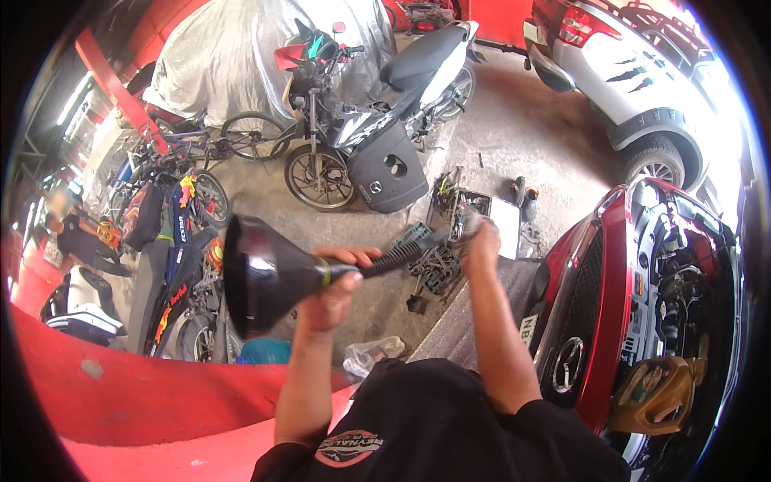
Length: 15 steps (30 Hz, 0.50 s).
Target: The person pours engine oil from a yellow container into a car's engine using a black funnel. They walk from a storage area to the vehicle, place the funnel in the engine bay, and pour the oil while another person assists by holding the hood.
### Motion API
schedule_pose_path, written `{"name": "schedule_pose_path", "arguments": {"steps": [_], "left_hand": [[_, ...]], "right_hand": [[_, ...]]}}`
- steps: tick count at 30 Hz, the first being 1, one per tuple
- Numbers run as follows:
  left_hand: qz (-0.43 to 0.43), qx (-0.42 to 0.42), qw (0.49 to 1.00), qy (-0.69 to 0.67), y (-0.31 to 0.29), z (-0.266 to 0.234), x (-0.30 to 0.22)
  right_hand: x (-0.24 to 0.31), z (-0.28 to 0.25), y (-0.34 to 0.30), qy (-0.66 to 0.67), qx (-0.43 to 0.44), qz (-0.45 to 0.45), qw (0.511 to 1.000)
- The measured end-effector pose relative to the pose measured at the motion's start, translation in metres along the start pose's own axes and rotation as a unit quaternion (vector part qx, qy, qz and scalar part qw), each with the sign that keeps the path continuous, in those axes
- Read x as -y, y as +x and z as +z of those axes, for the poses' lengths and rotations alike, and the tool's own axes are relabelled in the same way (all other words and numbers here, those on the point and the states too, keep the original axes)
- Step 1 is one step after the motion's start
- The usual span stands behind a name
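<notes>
A large black funnel (269, 277) with a ribbed, flexible spout lies across my view, its wide mouth facing left. The fingers of my left hand (331, 299) wrap round its neck, by a thin yellowish ring. Toward the far right the spout runs to my right hand (482, 241). That hand is closed near the spout's tip, around something pale and greyish that is too blurred to name. Whether it touches the tip, I cannot tell. Below and beyond the spout, an open greenish tool case (438, 269) lies on the floor.
To my right is a red car (598, 321) with its engine bay exposed; a gold oil jug (654, 394) rests there. A motorcycle (369, 120) with a dark cover panel (389, 173) against it stands ahead. Farther off are a white pickup (634, 88), bicycles (253, 132) and a person (80, 241).
</notes>
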<state>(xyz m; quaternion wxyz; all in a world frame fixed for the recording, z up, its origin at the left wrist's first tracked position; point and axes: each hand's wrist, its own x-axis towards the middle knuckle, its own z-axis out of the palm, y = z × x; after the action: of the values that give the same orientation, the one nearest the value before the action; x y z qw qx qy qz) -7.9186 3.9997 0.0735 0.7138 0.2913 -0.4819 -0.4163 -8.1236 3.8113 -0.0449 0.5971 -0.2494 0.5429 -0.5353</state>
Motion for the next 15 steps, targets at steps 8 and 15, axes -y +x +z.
{"name": "schedule_pose_path", "arguments": {"steps": [8,15], "left_hand": [[-0.029,-0.108,0.962,0.248,0.061,-0.116,0.002],[-0.078,-0.160,0.976,0.127,0.048,-0.143,-0.006]], "right_hand": [[-0.057,-0.022,0.013,0.207,0.145,0.204,0.946],[-0.096,0.008,-0.004,0.216,0.169,0.230,0.934]]}}
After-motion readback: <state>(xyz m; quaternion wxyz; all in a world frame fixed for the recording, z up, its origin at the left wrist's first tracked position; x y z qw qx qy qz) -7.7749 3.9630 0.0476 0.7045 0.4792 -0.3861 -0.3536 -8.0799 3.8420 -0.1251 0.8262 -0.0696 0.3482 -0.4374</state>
